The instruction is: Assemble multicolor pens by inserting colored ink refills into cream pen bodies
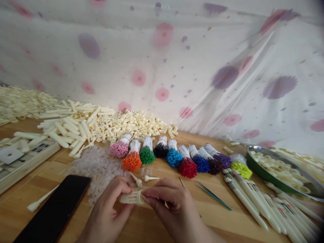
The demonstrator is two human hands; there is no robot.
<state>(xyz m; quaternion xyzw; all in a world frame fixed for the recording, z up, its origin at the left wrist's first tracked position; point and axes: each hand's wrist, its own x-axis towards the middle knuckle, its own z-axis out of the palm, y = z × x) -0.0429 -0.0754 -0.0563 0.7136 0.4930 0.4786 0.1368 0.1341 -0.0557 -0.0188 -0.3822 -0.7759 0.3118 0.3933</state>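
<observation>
Cream slotted pen piece (pixel 131 197) is held just above the worktop (pixel 222 222) near its front edge, clamped from both sides: the left hand (pixel 111 206) has its grip pinched on one end, the right hand (pixel 172 209) on the other. Ten coloured refill bundles (pixel 147 153) lie in a row beyond, with two small cone tips (pixel 150 178) nearer. The phone (pixel 54 209) is cut off below, and the white pens (pixel 248 202) at right blur together, uncountable.

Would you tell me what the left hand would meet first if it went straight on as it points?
Probably the small cream tip lying just beyond the left hand, which holds a cream barrel; then the orange bundle. Depth is unclear.
</observation>
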